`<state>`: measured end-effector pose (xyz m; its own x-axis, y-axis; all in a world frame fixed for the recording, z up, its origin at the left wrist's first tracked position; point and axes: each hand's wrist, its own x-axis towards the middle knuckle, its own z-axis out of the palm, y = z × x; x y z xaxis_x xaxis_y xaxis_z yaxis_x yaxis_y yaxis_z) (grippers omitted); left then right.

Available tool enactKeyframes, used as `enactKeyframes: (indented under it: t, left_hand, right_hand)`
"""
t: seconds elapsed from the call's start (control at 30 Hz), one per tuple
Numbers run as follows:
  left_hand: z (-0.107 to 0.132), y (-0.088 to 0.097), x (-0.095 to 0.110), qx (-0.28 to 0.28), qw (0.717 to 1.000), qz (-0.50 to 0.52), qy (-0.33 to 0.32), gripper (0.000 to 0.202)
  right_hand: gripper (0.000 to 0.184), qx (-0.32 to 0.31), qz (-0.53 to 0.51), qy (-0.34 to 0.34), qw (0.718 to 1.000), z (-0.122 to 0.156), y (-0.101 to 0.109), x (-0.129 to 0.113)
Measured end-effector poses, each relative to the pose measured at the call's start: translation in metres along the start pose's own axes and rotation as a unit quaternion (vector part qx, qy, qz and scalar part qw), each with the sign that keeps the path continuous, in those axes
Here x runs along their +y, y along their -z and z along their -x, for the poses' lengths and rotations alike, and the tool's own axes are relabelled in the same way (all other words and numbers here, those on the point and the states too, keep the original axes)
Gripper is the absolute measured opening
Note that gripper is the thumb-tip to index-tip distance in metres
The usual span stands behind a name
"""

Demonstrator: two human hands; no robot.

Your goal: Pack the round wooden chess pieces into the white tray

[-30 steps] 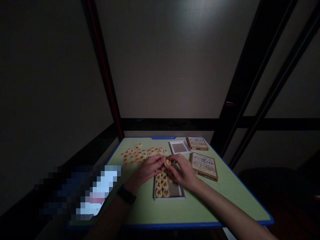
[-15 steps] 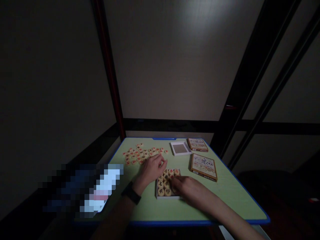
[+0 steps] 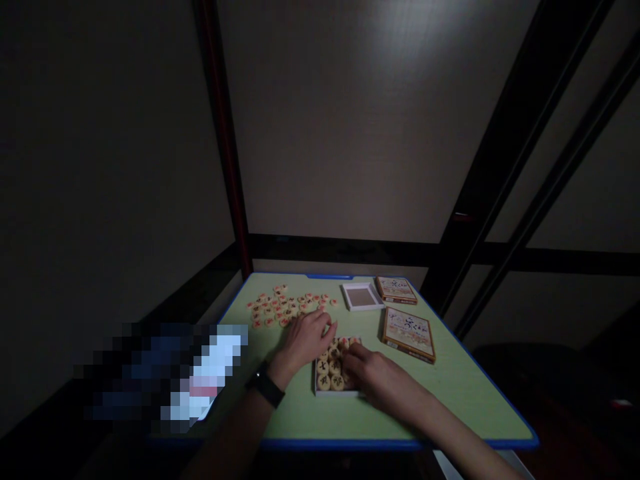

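Note:
Round wooden Chinese chess pieces point(image 3: 323, 382), marked in black and red, stand in rows inside a shallow white-edged box point(image 3: 340, 393) at the near middle of the table. Over the box's right part is my right hand point(image 3: 375, 375), its fingers closed and pointing down among the pieces; the fingertips hide what they hold. My left hand point(image 3: 309, 337) hovers or rests just beyond the box's far left corner, fingers loosely bent and thumb apart, with nothing visible in it. Beyond it lie many smaller loose chess pieces point(image 3: 270, 311), also marked red and black.
An open white box tray point(image 3: 363, 297) lies at the back. Two printed box lids or boxes are on the right, one far point(image 3: 396, 289) and one nearer point(image 3: 409, 333). The green table point(image 3: 450, 400) has a blue edge. A blurred bright screen point(image 3: 210, 373) is at left.
My right fingers have shifted slightly within the box and now cover a red-marked piece seen before. My left hand stays nearly in place. The view has moved slightly.

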<state>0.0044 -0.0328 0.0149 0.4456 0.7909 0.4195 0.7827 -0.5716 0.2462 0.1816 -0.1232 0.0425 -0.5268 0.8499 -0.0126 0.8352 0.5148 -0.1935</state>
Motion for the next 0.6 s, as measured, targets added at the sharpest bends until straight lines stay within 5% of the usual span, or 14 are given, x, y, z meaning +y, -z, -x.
enactKeyframes:
  t: [0.6]
  left_hand:
    - [0.001, -0.001, 0.000, -0.021, 0.999, -0.024, -0.008, 0.030]
  right_hand:
    - [0.019, 0.074, -0.104, 0.025, 0.991, -0.001, -0.020, 0.014]
